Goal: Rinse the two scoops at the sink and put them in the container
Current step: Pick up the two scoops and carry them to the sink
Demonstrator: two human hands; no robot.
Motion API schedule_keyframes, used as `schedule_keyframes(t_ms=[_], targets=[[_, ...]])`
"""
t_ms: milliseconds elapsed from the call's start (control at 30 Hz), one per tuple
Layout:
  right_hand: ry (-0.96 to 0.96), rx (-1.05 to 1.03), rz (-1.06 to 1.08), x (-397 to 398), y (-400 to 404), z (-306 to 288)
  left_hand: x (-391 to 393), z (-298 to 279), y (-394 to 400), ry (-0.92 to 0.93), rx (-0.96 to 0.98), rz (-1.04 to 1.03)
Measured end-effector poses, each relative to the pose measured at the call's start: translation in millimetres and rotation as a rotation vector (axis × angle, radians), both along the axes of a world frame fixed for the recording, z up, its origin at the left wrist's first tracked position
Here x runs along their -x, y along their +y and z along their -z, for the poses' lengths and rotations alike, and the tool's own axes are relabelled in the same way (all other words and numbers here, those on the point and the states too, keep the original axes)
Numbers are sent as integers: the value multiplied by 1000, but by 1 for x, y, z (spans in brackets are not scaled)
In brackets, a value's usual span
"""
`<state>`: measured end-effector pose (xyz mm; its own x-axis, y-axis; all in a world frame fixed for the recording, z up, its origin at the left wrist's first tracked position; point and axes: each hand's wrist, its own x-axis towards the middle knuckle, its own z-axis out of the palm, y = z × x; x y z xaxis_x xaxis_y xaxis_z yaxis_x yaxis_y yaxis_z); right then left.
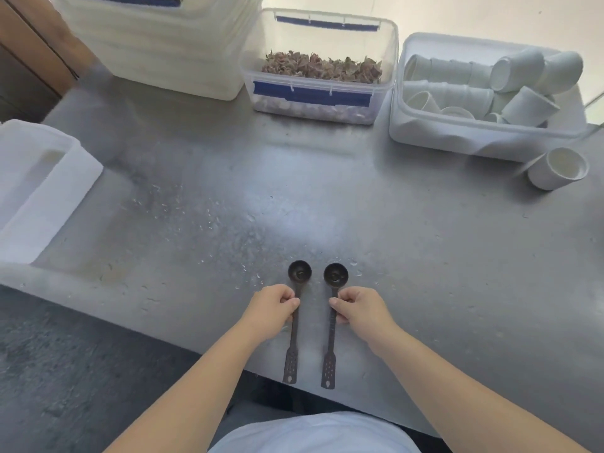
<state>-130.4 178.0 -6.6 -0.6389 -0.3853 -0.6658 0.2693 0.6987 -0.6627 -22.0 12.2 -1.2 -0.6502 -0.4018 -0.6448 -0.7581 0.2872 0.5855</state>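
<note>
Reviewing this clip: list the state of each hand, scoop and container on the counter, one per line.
Left hand: grip closed on left scoop's handle.
Right hand: grip closed on right scoop's handle.
Left scoop: flat on counter, bowl up.
Right scoop: flat on counter, bowl up.
Dried-flower container: lid off, partly filled.
Cup tub: open, cups jumbled.
Lone cup: tipped on its side.

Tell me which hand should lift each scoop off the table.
Both: left hand is on the left scoop, right hand on the right scoop. Neither needs to cross over.
</note>
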Motion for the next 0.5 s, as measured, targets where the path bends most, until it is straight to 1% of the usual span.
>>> schedule_keyframes(t_ms=[67,167,333,433,500], targets=[[-1,49,-40,-2,-4,-13,-12,-9,-1,40,-100,-99],[-22,154,-84,-9,-17,-38,-39,-25,-5,114,-186,-257],[-87,237,-214,-38,-54,-71,-100,-54,-16,197,-201,-477],[-111,261,-355,-71,-82,-87,-147,-71,-20,234,-217,-619],[-82,248,-465,-98,-102,-97,-179,-81,-23,278,-224,-719]])
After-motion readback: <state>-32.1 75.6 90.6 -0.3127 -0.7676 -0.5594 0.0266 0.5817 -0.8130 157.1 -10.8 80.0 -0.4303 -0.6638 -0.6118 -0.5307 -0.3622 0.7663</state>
